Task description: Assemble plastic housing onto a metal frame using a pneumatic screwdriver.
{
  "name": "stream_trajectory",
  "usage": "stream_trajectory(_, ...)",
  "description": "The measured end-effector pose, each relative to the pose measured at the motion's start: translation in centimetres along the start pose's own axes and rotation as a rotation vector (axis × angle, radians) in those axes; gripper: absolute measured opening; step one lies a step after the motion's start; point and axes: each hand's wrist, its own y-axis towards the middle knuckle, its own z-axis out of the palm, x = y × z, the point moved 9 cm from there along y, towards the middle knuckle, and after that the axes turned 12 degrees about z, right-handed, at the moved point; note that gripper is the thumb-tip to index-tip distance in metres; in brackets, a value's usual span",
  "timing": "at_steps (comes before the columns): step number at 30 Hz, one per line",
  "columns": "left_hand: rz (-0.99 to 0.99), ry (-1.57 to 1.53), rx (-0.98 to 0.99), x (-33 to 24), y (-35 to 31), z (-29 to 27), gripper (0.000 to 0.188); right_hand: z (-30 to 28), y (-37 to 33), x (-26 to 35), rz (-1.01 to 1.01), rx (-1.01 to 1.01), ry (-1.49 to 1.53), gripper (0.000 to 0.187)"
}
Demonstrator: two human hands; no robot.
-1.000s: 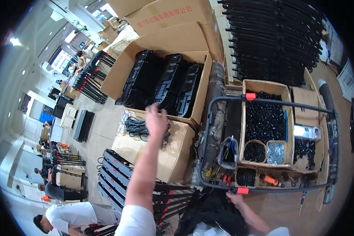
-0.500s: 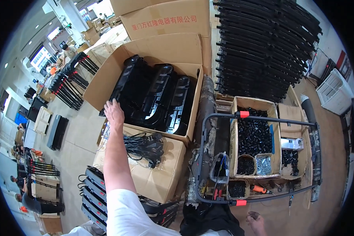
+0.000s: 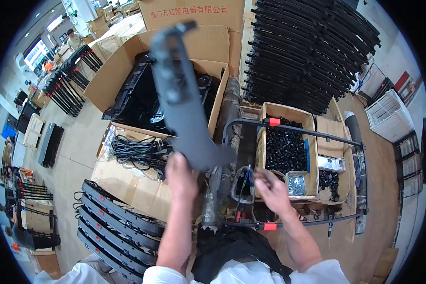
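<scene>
A long dark plastic cover (image 3: 187, 113), smeared by motion, stands tilted up in front of me. My left hand (image 3: 181, 177) is closed around its lower end. To the right of it my right hand (image 3: 271, 190) hovers with fingers loosely apart, holding nothing. Under that hand lies a black tubular frame (image 3: 312, 130) with red clips, spanning the workbench. Behind the held cover, an open cardboard box (image 3: 120, 78) contains more black glossy covers (image 3: 132, 94), partly hidden by the raised piece.
Parts bins (image 3: 286, 144) with small black pieces and metal screws sit inside the frame. Bundled black cables (image 3: 139, 152) rest on a carton at left. Curved black parts (image 3: 113, 227) are stacked lower left. A tall stack of black bars (image 3: 307, 52) rises at the back.
My left hand has drawn back from the box with a dark cover in its grip. My right hand has risen from the lower edge to above the bench. The view has shifted rightward.
</scene>
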Motion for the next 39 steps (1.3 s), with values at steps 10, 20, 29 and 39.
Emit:
stream_trajectory(10,-0.242,0.111,0.24,5.1,-20.1,3.2,0.038,8.2,1.6,-12.8,0.06,0.137,0.035,0.045)
stream_trajectory(20,-0.077,0.151,0.285,6.8,-20.8,7.2,0.055,9.6,2.3,-15.4,0.105,0.185,0.027,0.045)
stream_trajectory(29,-0.143,0.098,0.33,8.3,-20.5,7.3,0.051,9.9,3.5,-17.3,0.117,0.162,-0.086,0.047)
stream_trajectory(39,0.27,0.115,0.689,-5.3,-14.9,17.4,0.022,-16.2,-6.5,-16.9,0.427,-0.127,0.378,0.029)
